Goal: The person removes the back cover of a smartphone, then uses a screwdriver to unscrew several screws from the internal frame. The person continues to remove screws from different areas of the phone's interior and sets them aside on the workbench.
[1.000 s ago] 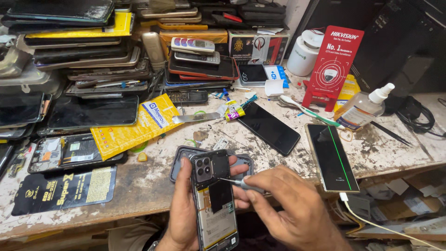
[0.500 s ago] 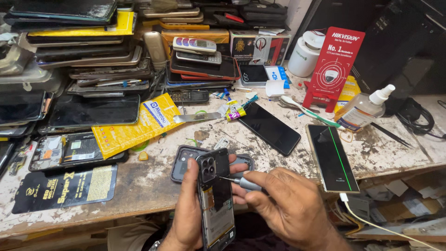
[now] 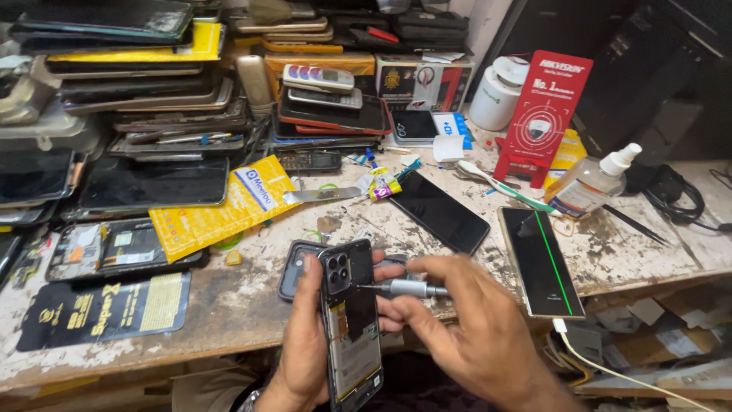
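Note:
My left hand (image 3: 303, 336) grips an opened smartphone (image 3: 351, 320) with its back cover off, camera block at the top and the battery and black inner parts showing. The phone is held upright near the bench's front edge. My right hand (image 3: 473, 328) holds a small silver screwdriver (image 3: 400, 288) whose tip touches the phone's upper part just below the camera block. Behind the phone a dark back cover (image 3: 299, 267) lies flat on the workbench (image 3: 244, 313).
A black phone (image 3: 438, 211) and a phone with a green line on its screen (image 3: 541, 263), plugged to a white cable, lie right. Stacks of phones and screens (image 3: 137, 99) fill the left and back. A spray bottle (image 3: 587, 183), red card, yellow packet (image 3: 221, 206) stand about.
The phone has been turned more edge-on and raised slightly in my left hand. The screwdriver tip has moved up to the area under the camera block.

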The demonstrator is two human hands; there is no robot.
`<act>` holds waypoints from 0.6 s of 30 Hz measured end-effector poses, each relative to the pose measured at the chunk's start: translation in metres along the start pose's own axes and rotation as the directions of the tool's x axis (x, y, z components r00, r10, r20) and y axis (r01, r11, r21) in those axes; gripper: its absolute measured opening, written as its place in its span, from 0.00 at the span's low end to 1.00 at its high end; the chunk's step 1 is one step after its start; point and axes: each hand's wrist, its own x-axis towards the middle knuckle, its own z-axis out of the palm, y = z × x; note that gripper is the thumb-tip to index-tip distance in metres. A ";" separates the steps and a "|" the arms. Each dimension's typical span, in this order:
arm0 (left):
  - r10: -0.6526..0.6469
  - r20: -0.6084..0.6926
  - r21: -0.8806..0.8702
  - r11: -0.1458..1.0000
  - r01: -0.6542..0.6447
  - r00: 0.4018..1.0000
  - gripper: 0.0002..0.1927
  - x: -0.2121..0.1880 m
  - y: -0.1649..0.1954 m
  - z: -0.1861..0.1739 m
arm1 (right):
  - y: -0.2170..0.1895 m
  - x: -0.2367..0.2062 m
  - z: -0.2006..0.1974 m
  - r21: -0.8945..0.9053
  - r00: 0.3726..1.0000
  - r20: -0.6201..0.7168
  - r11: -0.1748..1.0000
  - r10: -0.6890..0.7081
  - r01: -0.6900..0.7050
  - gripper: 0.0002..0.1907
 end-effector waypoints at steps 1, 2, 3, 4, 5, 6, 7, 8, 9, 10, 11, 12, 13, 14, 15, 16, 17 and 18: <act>-0.003 0.007 0.005 1.000 0.003 1.000 0.46 0.001 0.000 0.001 | 0.000 0.000 0.001 -0.001 1.000 -0.010 1.000 -0.006 0.006 0.16; 0.001 0.014 -0.003 1.000 -0.001 1.000 0.46 0.001 0.000 0.001 | 0.001 -0.001 0.002 0.001 1.000 -0.018 1.000 -0.016 0.016 0.14; 0.009 0.018 -0.011 1.000 -0.009 1.000 0.46 0.002 0.001 0.002 | 0.001 0.000 0.003 0.006 0.999 -0.025 1.000 -0.030 0.030 0.12; 0.019 0.020 -0.018 1.000 -0.019 1.000 0.46 0.002 0.001 0.002 | 0.001 0.000 0.003 -0.002 0.994 -0.047 0.995 -0.098 0.098 0.14; 0.021 -0.001 0.001 1.000 -0.021 1.000 0.46 0.002 0.001 0.002 | 0.001 0.001 0.003 -0.010 0.984 -0.066 0.986 -0.164 0.164 0.16; 0.017 -0.025 0.017 1.000 -0.017 1.000 0.46 0.002 0.001 0.002 | 0.000 0.001 0.003 -0.020 0.971 -0.082 0.975 -0.224 0.223 0.18; 0.010 -0.044 0.032 0.999 -0.009 0.999 0.46 0.002 0.001 0.003 | 0.000 0.001 0.002 0.003 0.996 -0.021 0.996 -0.088 0.088 0.16; 0.017 -0.033 0.028 0.999 -0.016 0.999 0.46 0.002 0.000 0.002 | 0.000 0.002 0.001 0.017 0.998 0.042 0.999 0.047 -0.048 0.16; 0.029 -0.024 0.026 0.999 -0.028 0.999 0.46 0.003 0.000 0.002 | -0.001 0.003 0.000 0.026 0.979 0.105 0.984 0.175 -0.178 0.15; 0.044 -0.017 0.026 0.999 -0.044 0.999 0.45 0.003 0.000 0.001 | -0.001 0.003 0.000 0.055 0.998 0.063 0.998 0.027 -0.030 0.15; 0.036 -0.014 0.024 0.999 -0.035 0.999 0.45 0.003 0.000 0.001 | -0.002 0.003 0.000 0.078 0.993 0.020 0.990 -0.118 0.116 0.15; 0.026 -0.011 0.019 0.999 -0.026 1.000 0.45 0.003 -0.001 0.000 | -0.003 0.003 0.000 0.095 0.966 -0.023 0.961 -0.259 0.260 0.15; 0.015 -0.009 0.016 1.000 -0.014 1.000 0.45 0.003 0.000 -0.001 | -0.004 0.004 0.002 0.229 0.995 0.018 0.969 -0.101 0.094 0.15; 0.026 -0.017 0.020 0.999 -0.025 1.000 0.45 0.003 -0.001 -0.001 | -0.005 0.003 0.003 0.345 0.995 0.079 0.935 0.056 -0.080 0.15; 0.036 -0.021 0.027 0.999 -0.036 0.999 0.45 0.003 0.000 -0.002 | -0.005 0.003 0.004 0.444 0.967 0.154 0.861 0.202 -0.250 0.16; 0.049 -0.025 0.035 0.998 -0.049 0.998 0.45 0.003 0.000 -0.002 | -0.005 0.003 0.004 0.350 0.993 0.079 0.930 0.089 -0.111 0.15; 0.043 -0.023 0.026 0.999 -0.043 0.999 0.45 0.003 0.000 -0.002 | -0.004 0.003 0.004 0.244 0.999 0.016 0.969 -0.040 0.034 0.15; 0.040 -0.023 0.019 0.999 -0.040 0.999 0.45 0.003 0.000 -0.002 | -0.003 0.003 0.004 0.128 0.984 -0.031 0.976 -0.176 0.178 0.15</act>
